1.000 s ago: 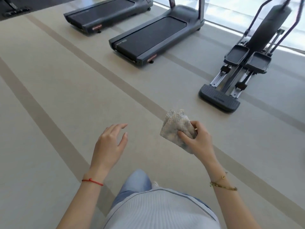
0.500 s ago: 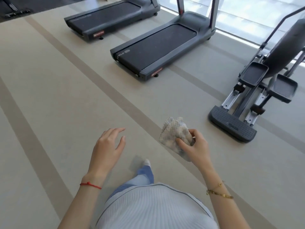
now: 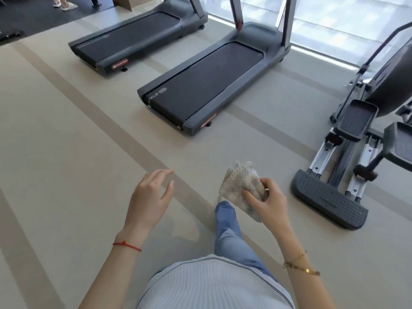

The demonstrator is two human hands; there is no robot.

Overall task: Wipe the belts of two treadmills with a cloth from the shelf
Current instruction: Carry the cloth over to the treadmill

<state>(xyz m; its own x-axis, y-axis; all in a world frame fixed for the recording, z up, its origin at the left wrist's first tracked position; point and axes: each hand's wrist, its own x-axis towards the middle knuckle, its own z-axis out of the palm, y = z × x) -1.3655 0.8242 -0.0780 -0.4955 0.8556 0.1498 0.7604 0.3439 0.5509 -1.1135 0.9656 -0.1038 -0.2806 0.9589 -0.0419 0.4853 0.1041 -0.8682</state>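
two treadmills stand side by side ahead: near treadmill (image 3: 207, 85) right of far treadmill (image 3: 133, 39); an elliptical trainer (image 3: 356, 141) stands further right.

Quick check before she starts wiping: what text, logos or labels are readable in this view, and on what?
"STA": white letters, upside down and cut off, on the rear end of the near treadmill.
Red label on the near treadmill's rear corner: too blurred to read.
Red label on the far treadmill, at its rear corner: too blurred to read.
Faint print on the far treadmill's belt: unreadable.
Cloth and elliptical trainer: no readable text.
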